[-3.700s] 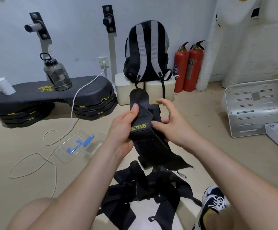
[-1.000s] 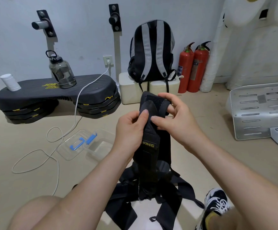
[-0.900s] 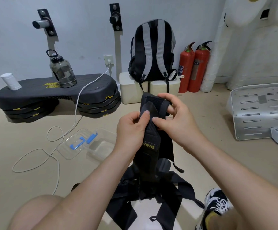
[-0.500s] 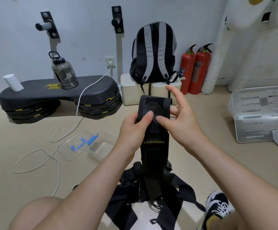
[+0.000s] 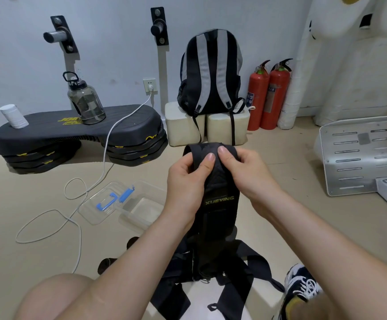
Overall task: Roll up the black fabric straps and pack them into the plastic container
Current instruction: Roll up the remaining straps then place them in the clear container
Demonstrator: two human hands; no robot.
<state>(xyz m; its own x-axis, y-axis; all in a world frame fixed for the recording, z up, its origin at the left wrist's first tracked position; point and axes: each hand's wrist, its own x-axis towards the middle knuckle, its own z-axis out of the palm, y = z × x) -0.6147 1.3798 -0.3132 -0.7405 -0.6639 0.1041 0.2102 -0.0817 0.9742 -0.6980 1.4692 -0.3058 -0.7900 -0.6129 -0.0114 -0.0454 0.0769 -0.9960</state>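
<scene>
Black fabric straps, loose pile (image 5: 236, 271): lying right of the plastic container (image 5: 141, 211), nearer the viewer.
XUEYING strap (image 5: 220, 204): hanging just right of the container, its top end being folded to start the roll.
Left hand (image 5: 185, 181), right hand (image 5: 245, 172): thumbs and curled fingers are clamping that fold. The next move is probably calling for tight, even turns downward.

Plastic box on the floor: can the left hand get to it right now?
Probably, once it lets go: the left hand pinches the strap, but the box lies close beside it, nothing between.
</scene>
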